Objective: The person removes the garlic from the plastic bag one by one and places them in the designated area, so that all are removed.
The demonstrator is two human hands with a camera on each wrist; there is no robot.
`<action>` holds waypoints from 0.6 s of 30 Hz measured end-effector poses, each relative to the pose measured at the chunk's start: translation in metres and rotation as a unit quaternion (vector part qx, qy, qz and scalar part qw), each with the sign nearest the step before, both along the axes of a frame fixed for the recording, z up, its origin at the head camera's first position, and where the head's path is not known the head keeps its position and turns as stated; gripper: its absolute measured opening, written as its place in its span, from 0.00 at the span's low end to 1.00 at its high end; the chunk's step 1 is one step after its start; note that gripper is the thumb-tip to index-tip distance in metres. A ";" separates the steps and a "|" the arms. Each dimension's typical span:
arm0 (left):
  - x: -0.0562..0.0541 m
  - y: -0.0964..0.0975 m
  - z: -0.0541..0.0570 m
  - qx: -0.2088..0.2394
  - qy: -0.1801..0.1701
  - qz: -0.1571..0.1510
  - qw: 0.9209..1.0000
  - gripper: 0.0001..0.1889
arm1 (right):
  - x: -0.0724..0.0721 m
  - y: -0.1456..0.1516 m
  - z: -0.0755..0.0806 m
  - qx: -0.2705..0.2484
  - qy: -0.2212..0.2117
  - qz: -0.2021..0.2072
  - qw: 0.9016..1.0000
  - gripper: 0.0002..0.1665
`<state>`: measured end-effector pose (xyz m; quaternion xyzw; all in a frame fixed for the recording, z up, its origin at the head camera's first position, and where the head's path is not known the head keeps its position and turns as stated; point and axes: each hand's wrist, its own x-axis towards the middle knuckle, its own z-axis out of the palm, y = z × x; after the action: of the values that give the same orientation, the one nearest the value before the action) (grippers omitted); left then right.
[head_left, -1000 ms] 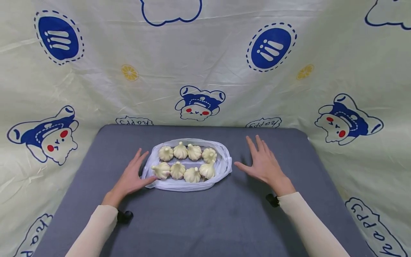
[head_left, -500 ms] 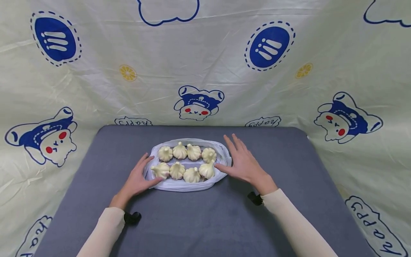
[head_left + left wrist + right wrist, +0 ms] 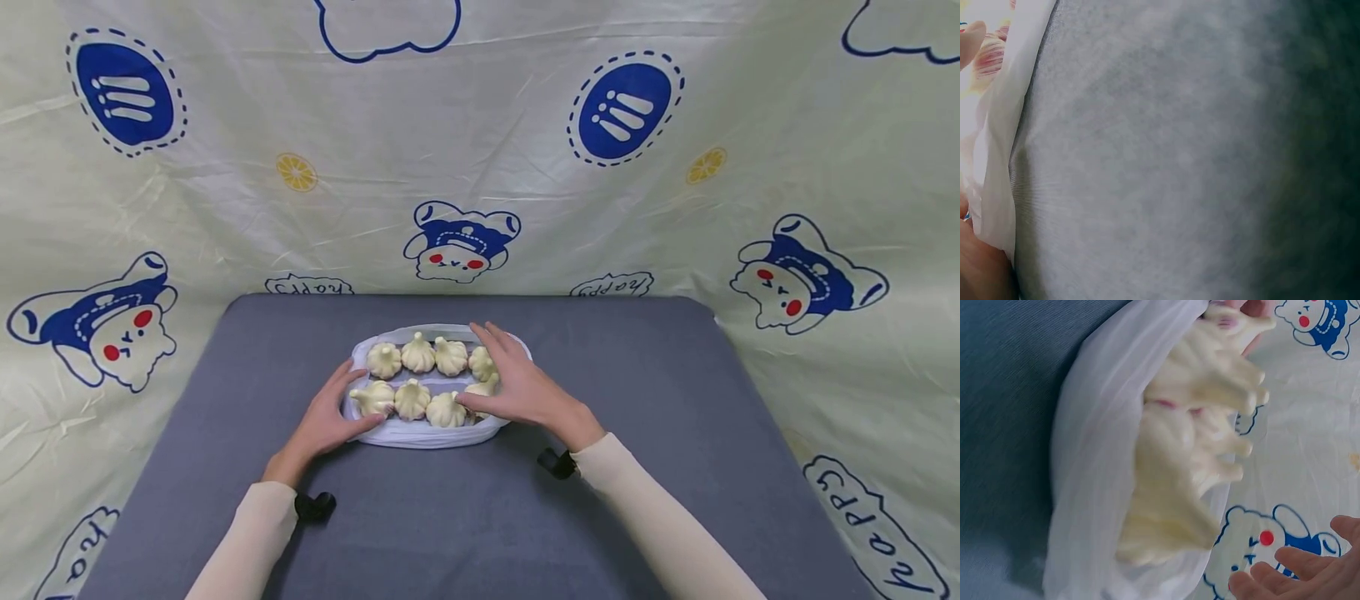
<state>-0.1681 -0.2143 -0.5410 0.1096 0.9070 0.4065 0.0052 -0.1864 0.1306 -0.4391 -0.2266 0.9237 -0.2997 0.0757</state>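
Observation:
Several whitish garlic bulbs [image 3: 412, 400] stand in two rows inside a white plastic bag [image 3: 420, 433] whose sides are rolled down into an oval rim. My left hand [image 3: 330, 421] rests around the bag's left end, thumb over the near rim, fingers spread at the far side. In the left wrist view the bag's edge [image 3: 996, 169] shows along the left, with a fingertip beside a purple-streaked bulb. Over the bag's right end hovers my right hand [image 3: 528, 392], fingers spread, holding nothing; it partly hides the rightmost bulbs. The right wrist view shows its relaxed fingers beyond the bulbs [image 3: 1166, 481].
The bag sits on a grey cloth-covered table [image 3: 450, 517]. Behind the table hangs a pale curtain [image 3: 360, 125] printed with blue bears and orange slices. Small black cameras [image 3: 557, 463] are worn at both wrists.
My right hand has moved left, from beside the bag to over its right end. My left hand has shifted slightly right against the left end. The bulbs stay in their rows.

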 end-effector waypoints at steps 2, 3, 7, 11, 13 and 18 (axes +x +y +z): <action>-0.001 0.000 0.000 -0.002 -0.002 -0.005 1.000 0.44 | -0.001 -0.008 0.001 -0.007 -0.006 0.010 1.000 0.64; -0.001 -0.001 0.000 -0.004 -0.003 -0.007 1.000 0.44 | -0.001 -0.011 0.002 -0.012 -0.009 0.013 1.000 0.64; -0.002 -0.003 -0.001 -0.010 -0.007 -0.014 1.000 0.46 | -0.004 -0.027 0.002 -0.029 -0.016 0.035 0.999 0.63; -0.003 -0.006 -0.002 -0.016 -0.012 -0.023 1.000 0.47 | -0.006 -0.046 0.000 -0.038 -0.020 0.072 0.996 0.62; -0.003 -0.007 -0.003 -0.018 -0.013 -0.028 0.999 0.49 | -0.007 -0.055 -0.002 -0.036 -0.022 0.088 0.995 0.62; -0.003 -0.005 -0.002 -0.017 -0.016 -0.039 0.999 0.50 | -0.011 -0.074 -0.009 -0.039 -0.021 0.118 0.992 0.57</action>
<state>-0.1708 -0.2191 -0.5434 0.1379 0.9088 0.3919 0.0371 -0.1977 0.0568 -0.4485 -0.3308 0.8763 -0.3287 0.1208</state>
